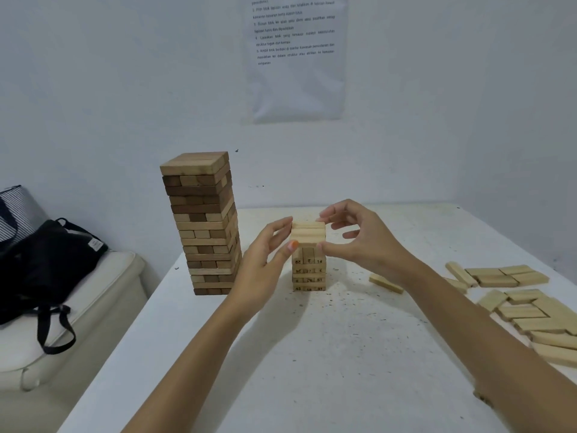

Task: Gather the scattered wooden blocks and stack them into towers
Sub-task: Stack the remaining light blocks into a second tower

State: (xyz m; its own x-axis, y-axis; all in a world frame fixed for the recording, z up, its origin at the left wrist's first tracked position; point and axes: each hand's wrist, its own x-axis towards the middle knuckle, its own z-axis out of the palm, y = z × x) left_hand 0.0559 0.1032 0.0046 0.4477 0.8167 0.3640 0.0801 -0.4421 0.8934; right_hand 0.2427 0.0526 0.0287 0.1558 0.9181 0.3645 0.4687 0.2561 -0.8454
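Observation:
A short tower of pale numbered blocks (309, 270) stands mid-table. Its top layer of pale blocks (308, 234) is pinched from both sides: my left hand (268, 260) presses its left end with thumb and fingers, my right hand (359, 239) touches its right end and far edge. A tall finished tower of mixed brown blocks (204, 226) rises to the left, close to my left wrist. Several loose pale blocks (537, 310) lie scattered at the right edge, and one single block (385, 283) lies under my right wrist.
The white table (312, 354) is speckled with wood dust. Left of it stands a cream seat (78, 307) with a black bag (46, 264) and a striped bag (17, 207). A printed sheet (296, 57) hangs on the wall behind.

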